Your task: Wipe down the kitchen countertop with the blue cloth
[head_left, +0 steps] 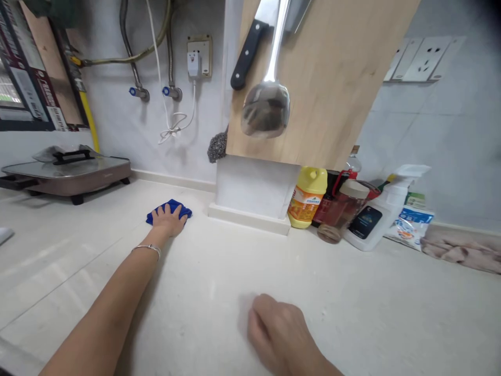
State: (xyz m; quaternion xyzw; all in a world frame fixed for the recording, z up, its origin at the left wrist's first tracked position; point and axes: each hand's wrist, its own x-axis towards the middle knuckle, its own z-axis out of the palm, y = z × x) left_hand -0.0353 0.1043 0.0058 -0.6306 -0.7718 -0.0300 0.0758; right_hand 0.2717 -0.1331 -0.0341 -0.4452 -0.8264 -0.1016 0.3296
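Observation:
My left hand [168,221], with a bracelet at the wrist, reaches far across the pale countertop [219,277] and holds a bunched blue cloth [180,207] down against it. Its fingers are spread and bent over the cloth, which shows past the fingertips and on both sides. Nearer to me, my right hand [279,331] is closed in a fist at the counter, with the thumb side toward the left. Nothing shows in it.
An electric pan [90,177] with a glass lid stands back left. A wooden board [324,78] bearing a spatula [268,107] and a knife [250,49] overhangs the wall ledge. To its right stand a yellow bottle [309,196], a jug [340,211], a spray bottle [378,219] and a crumpled cloth [462,250].

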